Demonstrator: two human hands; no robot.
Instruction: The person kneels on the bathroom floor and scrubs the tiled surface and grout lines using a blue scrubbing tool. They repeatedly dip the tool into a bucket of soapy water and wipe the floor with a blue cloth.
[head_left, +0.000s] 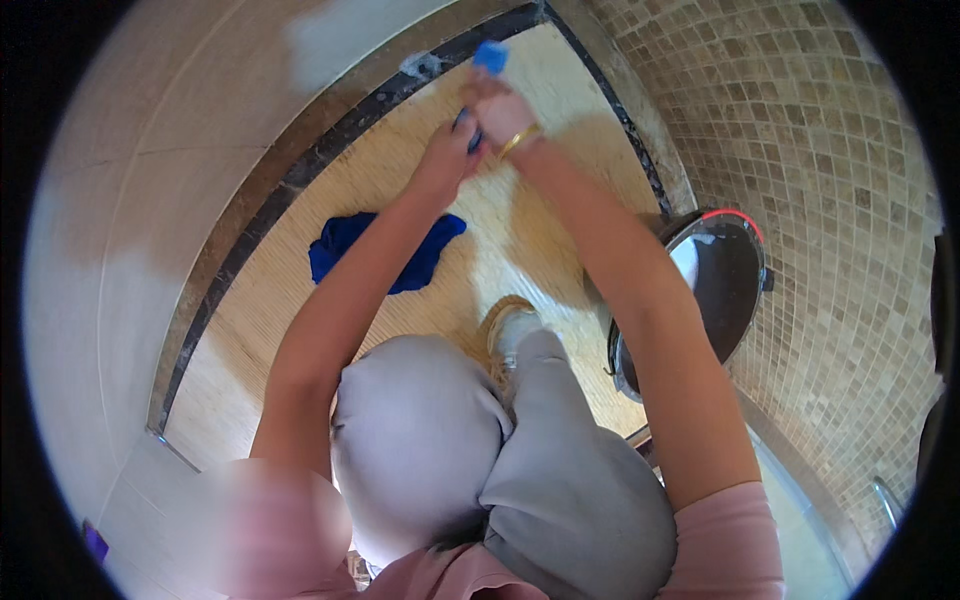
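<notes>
Both of my hands are together near the top of the picture, above the ribbed floor. My right hand (501, 109), with a gold bangle at its wrist, is closed round a blurred blue tool (491, 57), whose light blue end juts out beyond the fingers. My left hand (450, 154) grips a dark blue part close beside it, perhaps the same tool's handle; blur hides the join. A crumpled dark blue cloth (427, 262) lies on the floor, partly behind my left forearm. White foam (421, 66) sits on the dark stone border.
A dark bucket (731, 281) with a red mark on its rim stands at the right, partly behind my right arm. Mosaic tiles (795, 135) cover the right wall, large pale tiles (165, 150) the left. My shoe (514, 330) rests on the floor between cloth and bucket.
</notes>
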